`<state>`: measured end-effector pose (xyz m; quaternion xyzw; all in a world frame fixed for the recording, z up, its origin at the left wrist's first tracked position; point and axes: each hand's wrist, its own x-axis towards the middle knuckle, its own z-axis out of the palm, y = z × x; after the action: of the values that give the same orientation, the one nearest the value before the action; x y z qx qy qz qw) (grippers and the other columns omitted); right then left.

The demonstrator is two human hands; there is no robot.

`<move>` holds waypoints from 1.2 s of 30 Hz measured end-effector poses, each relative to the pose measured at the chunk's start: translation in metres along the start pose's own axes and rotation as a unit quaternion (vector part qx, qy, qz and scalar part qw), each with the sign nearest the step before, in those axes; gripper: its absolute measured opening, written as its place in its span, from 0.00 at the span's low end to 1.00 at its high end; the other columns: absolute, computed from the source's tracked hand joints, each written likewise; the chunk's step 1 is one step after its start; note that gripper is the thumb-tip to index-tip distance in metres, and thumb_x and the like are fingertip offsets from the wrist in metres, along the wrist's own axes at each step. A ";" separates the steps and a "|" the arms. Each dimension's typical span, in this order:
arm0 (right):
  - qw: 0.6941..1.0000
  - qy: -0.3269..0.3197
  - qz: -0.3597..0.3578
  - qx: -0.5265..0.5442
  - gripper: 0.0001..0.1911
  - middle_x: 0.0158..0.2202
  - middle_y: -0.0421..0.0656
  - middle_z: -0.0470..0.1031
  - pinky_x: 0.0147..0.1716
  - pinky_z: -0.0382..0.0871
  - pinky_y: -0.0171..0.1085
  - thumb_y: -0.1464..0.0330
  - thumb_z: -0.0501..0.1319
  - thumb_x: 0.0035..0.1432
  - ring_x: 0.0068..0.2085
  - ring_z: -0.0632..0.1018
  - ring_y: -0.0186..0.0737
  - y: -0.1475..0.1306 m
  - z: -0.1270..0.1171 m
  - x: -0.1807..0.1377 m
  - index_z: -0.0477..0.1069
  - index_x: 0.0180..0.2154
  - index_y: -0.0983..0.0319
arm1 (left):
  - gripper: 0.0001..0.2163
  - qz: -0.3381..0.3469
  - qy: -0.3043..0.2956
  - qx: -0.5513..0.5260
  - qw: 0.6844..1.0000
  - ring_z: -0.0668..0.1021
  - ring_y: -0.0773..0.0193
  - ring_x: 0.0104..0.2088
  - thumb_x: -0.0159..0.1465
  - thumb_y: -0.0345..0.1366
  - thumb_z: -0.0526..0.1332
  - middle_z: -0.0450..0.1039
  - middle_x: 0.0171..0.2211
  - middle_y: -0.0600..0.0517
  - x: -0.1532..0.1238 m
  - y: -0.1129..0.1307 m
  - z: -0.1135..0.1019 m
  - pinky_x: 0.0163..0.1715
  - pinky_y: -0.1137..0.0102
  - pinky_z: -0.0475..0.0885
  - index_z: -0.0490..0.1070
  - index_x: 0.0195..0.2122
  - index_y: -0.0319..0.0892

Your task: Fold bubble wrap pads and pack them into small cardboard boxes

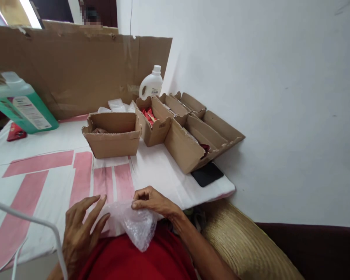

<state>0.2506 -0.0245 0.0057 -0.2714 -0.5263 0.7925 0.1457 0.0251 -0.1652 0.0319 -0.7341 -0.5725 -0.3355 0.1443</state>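
Note:
A crumpled piece of clear bubble wrap (pixel 140 228) hangs at the table's front edge, above my red clothing. My right hand (pixel 151 200) pinches its upper edge between thumb and fingers. Just left of it, my left hand (pixel 83 223) is open, fingers spread and thumb apart, beside the wrap's left end. I cannot tell whether its thumb touches the film. Beyond both hands, an open cardboard box (pixel 115 144) with a brown item inside stands on the cloth-covered table (pixel 160 171).
Several cardboard bins (pixel 181 146), some with red packets (pixel 148 116), stand at the right above a black phone (pixel 207 174). A green liquid jug (pixel 32 111) is at left, a white bottle (pixel 152 83) at back. A white cable (pixel 32 219) crosses the left foreground.

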 end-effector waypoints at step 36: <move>0.992 -0.080 0.006 -0.097 0.29 0.19 0.31 0.54 0.24 0.45 0.33 0.50 0.72 0.50 0.23 0.54 0.26 -0.024 -0.001 0.021 0.60 0.20 0.62 | 0.32 -0.005 0.024 0.037 0.999 0.77 0.51 0.51 0.58 0.27 0.71 0.77 0.49 0.43 -0.007 0.009 -0.006 0.54 0.56 0.69 0.67 0.64 0.48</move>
<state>0.2327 -0.0029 0.0213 -0.2230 -0.6090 0.7578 0.0717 0.0307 -0.1768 0.0329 -0.7168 -0.5848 -0.3327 0.1830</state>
